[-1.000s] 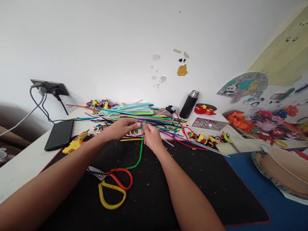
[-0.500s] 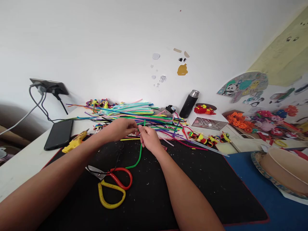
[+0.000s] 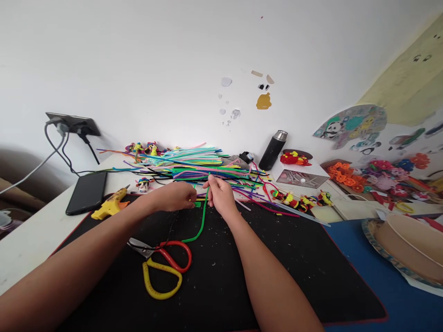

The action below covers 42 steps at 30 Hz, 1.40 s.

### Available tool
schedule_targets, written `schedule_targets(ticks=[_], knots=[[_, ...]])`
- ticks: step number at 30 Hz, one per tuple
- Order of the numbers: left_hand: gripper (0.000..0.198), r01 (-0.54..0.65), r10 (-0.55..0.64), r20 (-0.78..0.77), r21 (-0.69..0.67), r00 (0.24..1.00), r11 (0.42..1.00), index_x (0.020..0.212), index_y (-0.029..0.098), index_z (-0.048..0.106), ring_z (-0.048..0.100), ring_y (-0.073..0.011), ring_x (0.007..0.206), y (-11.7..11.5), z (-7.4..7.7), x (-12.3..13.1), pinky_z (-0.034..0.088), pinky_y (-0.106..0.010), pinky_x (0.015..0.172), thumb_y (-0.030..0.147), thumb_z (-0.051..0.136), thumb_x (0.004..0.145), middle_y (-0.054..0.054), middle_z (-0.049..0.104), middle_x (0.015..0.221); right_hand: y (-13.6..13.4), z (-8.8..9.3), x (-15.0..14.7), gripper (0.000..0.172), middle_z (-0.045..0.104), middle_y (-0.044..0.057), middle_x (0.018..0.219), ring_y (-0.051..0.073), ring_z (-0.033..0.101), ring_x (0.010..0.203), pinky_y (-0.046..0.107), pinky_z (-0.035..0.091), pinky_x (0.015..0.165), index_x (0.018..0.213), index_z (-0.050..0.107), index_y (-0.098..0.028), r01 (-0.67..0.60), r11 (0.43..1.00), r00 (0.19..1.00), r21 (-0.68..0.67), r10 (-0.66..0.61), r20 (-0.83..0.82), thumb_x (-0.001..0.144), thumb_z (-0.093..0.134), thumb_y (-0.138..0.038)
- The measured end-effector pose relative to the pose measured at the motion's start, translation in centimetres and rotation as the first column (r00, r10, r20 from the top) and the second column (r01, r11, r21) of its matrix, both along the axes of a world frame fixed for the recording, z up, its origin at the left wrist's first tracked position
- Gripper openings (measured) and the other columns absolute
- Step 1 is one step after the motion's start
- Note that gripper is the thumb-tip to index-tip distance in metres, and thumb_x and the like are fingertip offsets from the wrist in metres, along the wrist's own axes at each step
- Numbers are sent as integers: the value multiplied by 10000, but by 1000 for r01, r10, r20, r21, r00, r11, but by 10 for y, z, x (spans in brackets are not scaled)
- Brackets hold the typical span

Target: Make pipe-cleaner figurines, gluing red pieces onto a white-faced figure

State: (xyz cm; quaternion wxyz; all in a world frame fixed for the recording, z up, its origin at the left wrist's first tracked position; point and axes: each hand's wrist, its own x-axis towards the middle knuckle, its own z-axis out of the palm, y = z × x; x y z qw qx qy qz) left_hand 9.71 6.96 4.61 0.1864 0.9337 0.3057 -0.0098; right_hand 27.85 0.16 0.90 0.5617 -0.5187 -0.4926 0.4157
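Observation:
A green pipe cleaner runs from my right hand down to the black mat, where it bends left to the scissors' red handle. My right hand is closed, its thumb and fingers pinching the upper part. Just left of it, my left hand is closed with curled fingers; short green pieces show at its fingertips, partly hidden. Below the hands lie scissors with one red and one yellow handle loop, a thin black cord across their blades.
A yellow glue gun and a black phone lie at left. Behind the hands is a heap of coloured pipe cleaners. A black flask, a clear-fronted box and small figures stand right; further right sits a round container.
My left hand has drawn apart from my right hand and moved slightly down and left, its fingers curling more. My right hand keeps its pinch almost in place.

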Motion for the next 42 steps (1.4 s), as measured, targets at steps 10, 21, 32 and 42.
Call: schedule_targets(ticks=[10, 21, 32, 42], knots=[[76, -26, 22, -50, -68, 999, 997, 815, 271, 794, 665, -214, 672, -2, 2, 0, 375, -290, 599, 288, 723, 791, -15, 768, 772, 0, -2, 0, 592, 507, -69, 473, 116, 480, 337, 238, 362, 380, 800, 642, -219, -7, 1000, 999, 4, 7, 46, 985, 510, -765], [208, -40, 38, -34, -56, 999, 998, 872, 247, 792, 677, -228, 730, -5, 7, 3, 401, -296, 636, 326, 599, 876, -45, 791, 839, -2, -2, -2, 593, 523, -63, 491, 123, 497, 357, 244, 355, 408, 801, 648, -235, 12, 1000, 993, 27, -15, 116, 999, 490, -771], [375, -201, 193, 163, 39, 968, 979, 1033, 201, 785, 681, -243, 780, 35, 26, 36, 409, -289, 648, 471, 564, 896, -58, 779, 867, 6, 14, 19, 548, 403, -94, 414, 108, 382, 318, 247, 362, 366, 720, 580, -230, 347, 932, 914, 107, -311, -260, 980, 569, -712], [408, -278, 278, 12, 126, 960, 952, 849, 211, 807, 686, -295, 773, 50, 10, 58, 431, -328, 691, 549, 585, 899, -109, 783, 818, 9, 15, 26, 525, 396, -111, 393, 83, 341, 288, 231, 352, 351, 682, 571, -228, 388, 915, 871, 110, -326, -367, 976, 590, -662]])
